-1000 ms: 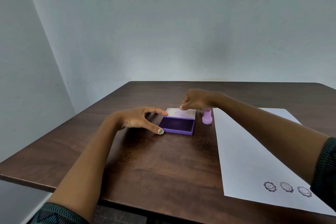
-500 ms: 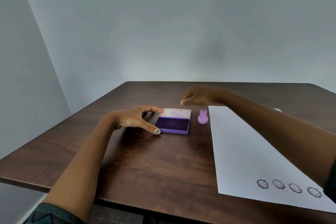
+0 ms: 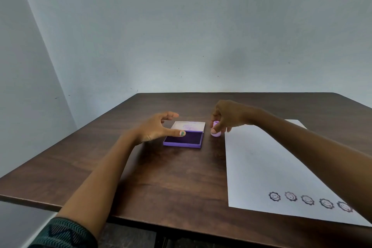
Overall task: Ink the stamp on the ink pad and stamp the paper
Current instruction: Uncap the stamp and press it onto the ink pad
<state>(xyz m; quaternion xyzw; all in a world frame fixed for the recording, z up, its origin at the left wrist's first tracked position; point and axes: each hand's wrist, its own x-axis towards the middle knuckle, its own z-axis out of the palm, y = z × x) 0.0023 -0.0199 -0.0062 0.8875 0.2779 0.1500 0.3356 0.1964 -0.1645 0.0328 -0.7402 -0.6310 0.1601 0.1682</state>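
Purple stamp (image 3: 215,130) now sits pinched in the right hand (image 3: 227,116), fingers (image 3: 214,130) clamped round it; half a second ago that hand hovered above it with nothing held. Stamp appears to stand on the surface (image 3: 161,177), between ink pad (image 3: 184,139) and paper (image 3: 261,163). Inking can follow. Left hand (image 3: 156,128) hovers beside the open pad, fingers apart. Head view count: one stamp, one pad, one sheet, five visible impressions (image 3: 308,200).

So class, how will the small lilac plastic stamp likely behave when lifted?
The small lilac plastic stamp probably lifts lightly; the right hand pinches it with fingertips alone. Short and round, it may roll if tipped. It looks rigid.
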